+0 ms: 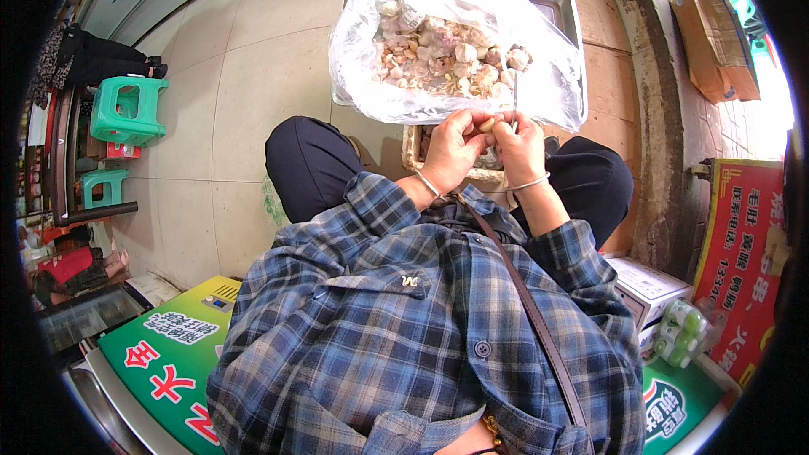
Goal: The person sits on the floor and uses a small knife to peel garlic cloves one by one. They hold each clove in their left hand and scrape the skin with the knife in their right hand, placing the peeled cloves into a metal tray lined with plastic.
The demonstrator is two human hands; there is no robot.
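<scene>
My left hand (452, 144) pinches a garlic clove (487, 125) between its fingertips. Close against it, my right hand (521, 148) grips a small knife (515, 98), whose thin blade points away from me; its handle is mostly hidden in the fingers. Just beyond both hands, a clear plastic bag (442, 115) lies spread open over a metal tray (572, 25). On the bag sits a heap of garlic bulbs (466, 53), loose cloves (396, 72) and papery skins. Below my hands, between my knees, stands a light-rimmed container (409, 155), its contents partly covered by the hands.
Green plastic stools (129, 110) stand at the left, near a person's dark-clothed legs (104, 57). Flattened cardboard (610, 76) lies right of the tray, beside a raised ledge (657, 95). A cardboard box (714, 41), a red sign (736, 265) and green bottles (679, 332) are at the right.
</scene>
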